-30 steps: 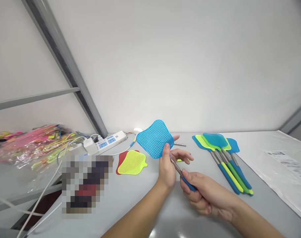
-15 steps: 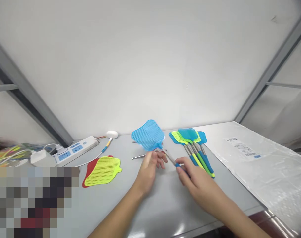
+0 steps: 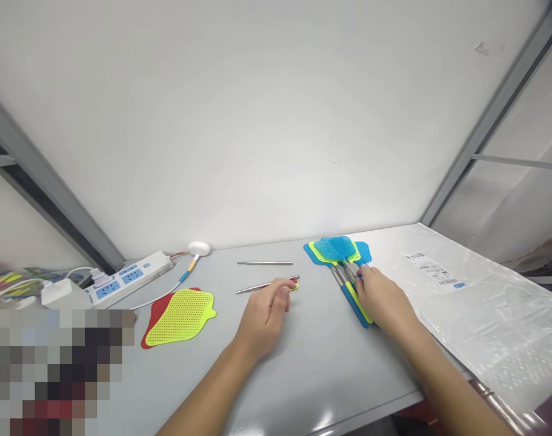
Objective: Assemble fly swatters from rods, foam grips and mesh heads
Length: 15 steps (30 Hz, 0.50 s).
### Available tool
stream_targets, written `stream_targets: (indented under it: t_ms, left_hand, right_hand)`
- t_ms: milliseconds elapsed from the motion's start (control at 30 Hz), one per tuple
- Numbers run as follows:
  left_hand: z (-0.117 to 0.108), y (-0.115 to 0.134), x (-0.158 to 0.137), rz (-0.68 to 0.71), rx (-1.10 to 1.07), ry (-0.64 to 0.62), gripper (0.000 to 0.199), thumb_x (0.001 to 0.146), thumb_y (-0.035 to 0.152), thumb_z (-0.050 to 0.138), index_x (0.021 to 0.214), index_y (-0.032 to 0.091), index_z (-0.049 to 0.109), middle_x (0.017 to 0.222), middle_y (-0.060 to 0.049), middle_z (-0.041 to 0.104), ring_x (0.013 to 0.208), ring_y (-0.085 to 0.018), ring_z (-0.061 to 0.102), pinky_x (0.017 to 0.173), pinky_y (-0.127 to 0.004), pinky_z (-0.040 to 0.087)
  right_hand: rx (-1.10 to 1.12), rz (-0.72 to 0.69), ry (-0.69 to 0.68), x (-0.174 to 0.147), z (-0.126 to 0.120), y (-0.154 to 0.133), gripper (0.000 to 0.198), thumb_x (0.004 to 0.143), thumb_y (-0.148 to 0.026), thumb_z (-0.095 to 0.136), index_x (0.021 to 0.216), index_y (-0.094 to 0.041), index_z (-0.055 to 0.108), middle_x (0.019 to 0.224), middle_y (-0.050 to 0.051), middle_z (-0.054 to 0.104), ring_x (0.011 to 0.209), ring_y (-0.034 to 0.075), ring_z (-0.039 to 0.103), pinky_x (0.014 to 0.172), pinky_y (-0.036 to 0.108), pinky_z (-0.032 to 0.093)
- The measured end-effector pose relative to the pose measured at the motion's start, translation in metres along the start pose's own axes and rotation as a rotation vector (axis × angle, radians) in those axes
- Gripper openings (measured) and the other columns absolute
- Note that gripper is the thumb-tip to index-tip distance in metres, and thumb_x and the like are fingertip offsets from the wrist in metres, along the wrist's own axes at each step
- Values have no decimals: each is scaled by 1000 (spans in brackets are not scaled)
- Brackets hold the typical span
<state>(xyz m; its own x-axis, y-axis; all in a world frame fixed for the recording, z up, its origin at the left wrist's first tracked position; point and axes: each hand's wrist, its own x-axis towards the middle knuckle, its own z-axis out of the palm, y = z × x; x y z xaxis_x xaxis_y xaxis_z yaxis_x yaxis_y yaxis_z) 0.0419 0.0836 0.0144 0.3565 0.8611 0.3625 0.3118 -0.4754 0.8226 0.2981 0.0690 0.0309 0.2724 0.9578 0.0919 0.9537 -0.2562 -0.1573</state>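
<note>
My right hand (image 3: 385, 295) is closed around the handle of a blue fly swatter, low over the pile of fly swatters (image 3: 351, 290) on the right. The top blue swatter head (image 3: 334, 248) overlaps yellow-green and blue ones. Mid-table, my left hand (image 3: 264, 315) is loosely closed, its fingers curled; whether anything is inside is hidden. Small red and yellow ends (image 3: 294, 284) show just past its fingertips, the rest covered by the hand. One metal rod (image 3: 252, 289) runs partly behind that hand, and another rod (image 3: 264, 263) lies farther back.
On the left, a yellow-green swatter head (image 3: 182, 318) overlaps a red one (image 3: 157, 312). Beyond them are a white power strip (image 3: 143, 269) with plugs and a cable leading to a white rounded device (image 3: 198, 248). White plastic sheeting (image 3: 475, 315) covers the right side.
My right hand has carried the blue swatter rightward onto the pile. My left hand, open near its shaft before, has curled its fingers. The view has shifted slightly.
</note>
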Motion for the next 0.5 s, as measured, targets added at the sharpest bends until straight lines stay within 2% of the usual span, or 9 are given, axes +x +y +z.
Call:
stream_targets:
  t_ms: [367,500]
  left_hand:
    - [0,3,2,11,53,-1,38,100,43,30,101,22,62,68,0,53,65,-17,51,67,-29,38]
    - [0,2,3,11,60,17,38,100,43,30,101,22,62,66,1,53,63,-16,51,66,-29,38]
  right_hand:
    - [-66,-60,46,5,15,-6,26,100,-25,31,101,-15,55,100,12,58,79,23,61,61,31,35]
    - [-84,-89,41,4,17,-8,25,99,-21,33,98,-14,56,102,14,58,89,24,61,68,31,38]
